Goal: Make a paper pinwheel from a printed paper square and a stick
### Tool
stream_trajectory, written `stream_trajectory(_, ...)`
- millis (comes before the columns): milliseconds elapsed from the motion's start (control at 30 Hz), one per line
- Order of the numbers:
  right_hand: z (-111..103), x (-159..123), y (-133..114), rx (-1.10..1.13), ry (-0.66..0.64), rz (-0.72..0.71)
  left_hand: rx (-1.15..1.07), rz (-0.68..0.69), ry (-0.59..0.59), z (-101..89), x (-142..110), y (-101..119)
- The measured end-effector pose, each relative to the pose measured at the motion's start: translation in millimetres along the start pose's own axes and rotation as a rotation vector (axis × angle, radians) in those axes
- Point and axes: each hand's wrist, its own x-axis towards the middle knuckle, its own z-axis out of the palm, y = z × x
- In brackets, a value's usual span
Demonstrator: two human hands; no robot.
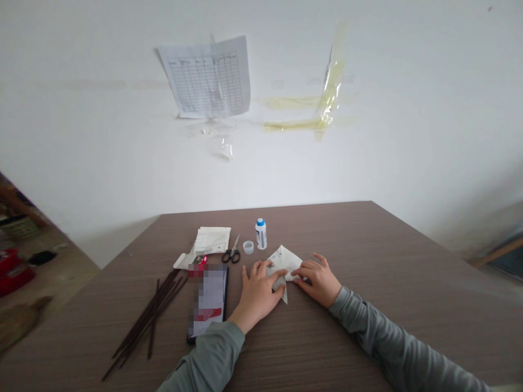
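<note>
A piece of printed paper (281,254), folded into a pointed shape, lies on the table between my hands. My left hand (259,291) rests over its left side, with the fingertips pressing it down and a narrow flap between index finger and thumb. At the right corner, my right hand (317,280) pinches the paper's edge between thumb and fingers. Part of the paper is hidden under both hands. Just beyond it stands a white bottle (261,237) with a blue top, beside a small clear round cap (248,247).
Black-handled scissors (231,254) lie by a stack of paper squares (212,240). A phone (210,299) is left of my left forearm, near a small red-and-white box (192,262) and several dark thin sticks (143,318). The brown table (368,245) meets a white wall.
</note>
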Motion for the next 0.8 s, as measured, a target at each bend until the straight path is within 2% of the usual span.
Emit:
stream_trajectory(100, -1.0, 0.9, -0.8, 0.033, -0.009, 0.018, -0.002, -0.003, 0.027, 2.5, 0.5, -0.5)
stream_trajectory(400, -2.6, 1.8, -1.9, 0.013, -0.020, 0.035, 0.018, -0.009, -0.013, -2.5, -1.0, 4.0)
stream_trajectory(800, 5.5, -0.3, 5.2, 0.009, 0.040, -0.037, 0.014, -0.022, -0.043, 1.6, 2.8, 0.1)
